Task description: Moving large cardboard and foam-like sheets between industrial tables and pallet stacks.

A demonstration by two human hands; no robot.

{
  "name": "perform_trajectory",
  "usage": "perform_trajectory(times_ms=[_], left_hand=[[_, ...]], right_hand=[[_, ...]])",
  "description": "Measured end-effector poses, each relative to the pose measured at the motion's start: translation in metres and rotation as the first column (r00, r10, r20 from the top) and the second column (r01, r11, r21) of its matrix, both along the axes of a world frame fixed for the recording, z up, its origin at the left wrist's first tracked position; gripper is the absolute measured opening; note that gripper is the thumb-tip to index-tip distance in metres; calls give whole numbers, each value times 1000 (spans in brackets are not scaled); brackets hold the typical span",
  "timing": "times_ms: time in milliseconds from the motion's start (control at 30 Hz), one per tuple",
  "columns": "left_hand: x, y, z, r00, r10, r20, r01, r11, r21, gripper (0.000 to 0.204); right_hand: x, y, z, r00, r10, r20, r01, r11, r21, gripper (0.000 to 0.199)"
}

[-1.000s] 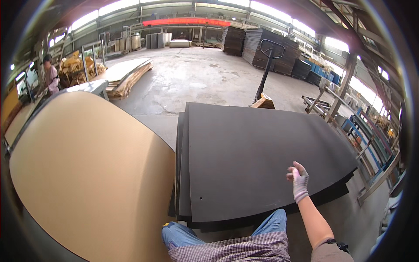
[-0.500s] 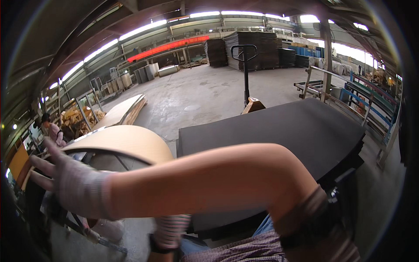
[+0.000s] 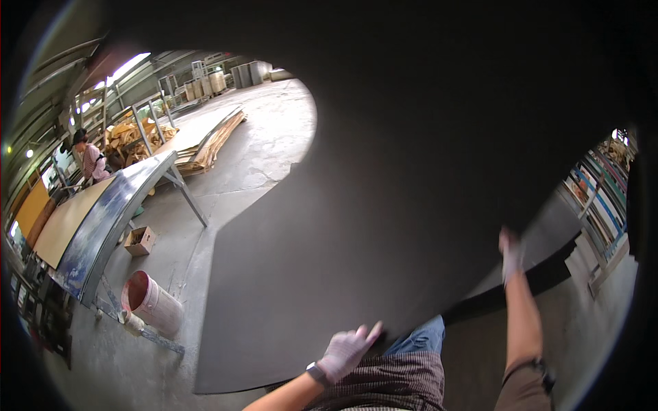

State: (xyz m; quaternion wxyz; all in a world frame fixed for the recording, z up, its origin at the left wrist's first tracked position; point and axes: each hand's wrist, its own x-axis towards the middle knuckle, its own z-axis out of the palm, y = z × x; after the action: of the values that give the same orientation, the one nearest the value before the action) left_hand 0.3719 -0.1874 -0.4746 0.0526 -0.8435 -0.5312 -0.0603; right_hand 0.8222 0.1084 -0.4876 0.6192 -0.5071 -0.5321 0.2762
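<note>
A large black sheet (image 3: 295,274) rises in front of me and bends upward, filling the middle and top of the view. My left hand (image 3: 346,351), in a pale knit glove with fingertips bare and a watch at the wrist, is closed on its near edge. My right hand (image 3: 510,255), gloved alike and slightly blurred, grips the edge further right with the arm stretched out. Below the sheet at right, part of a stack of black sheets (image 3: 528,281) shows. The sheet hides the rest of the stack.
To the left, a worktable (image 3: 113,219) carries a beige sheet (image 3: 65,226). A stained bucket (image 3: 161,308) and a small cardboard box (image 3: 139,241) stand on the floor. Beyond are stacked boards (image 3: 205,147) and a person (image 3: 92,157). Metal racking (image 3: 596,185) stands at right.
My right arm has swung from far left across to the right. The beige sheet at left, curved up before, now lies on the worktable. A black sheet has been lifted off the stack.
</note>
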Motion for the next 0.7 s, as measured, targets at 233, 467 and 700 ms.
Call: perform_trajectory(times_ms=[233, 467, 700], left_hand=[[-59, -25, -35, 987, 154, 42, -147, 980, -135, 38], [-23, 34, -26, 997, -74, 29, 72, 996, 55, 7], [11, 20, -71, 929, 25, 368, -46, 998, 50, 28]], right_hand=[[-16, -237, -263, 663, -566, -491, 298, 801, -520, 24], [-77, -236, -189, 621, -573, -535, 414, 819, -396, 36], [-158, -225, -132, 721, -450, -527, 189, 859, -475, 33]])
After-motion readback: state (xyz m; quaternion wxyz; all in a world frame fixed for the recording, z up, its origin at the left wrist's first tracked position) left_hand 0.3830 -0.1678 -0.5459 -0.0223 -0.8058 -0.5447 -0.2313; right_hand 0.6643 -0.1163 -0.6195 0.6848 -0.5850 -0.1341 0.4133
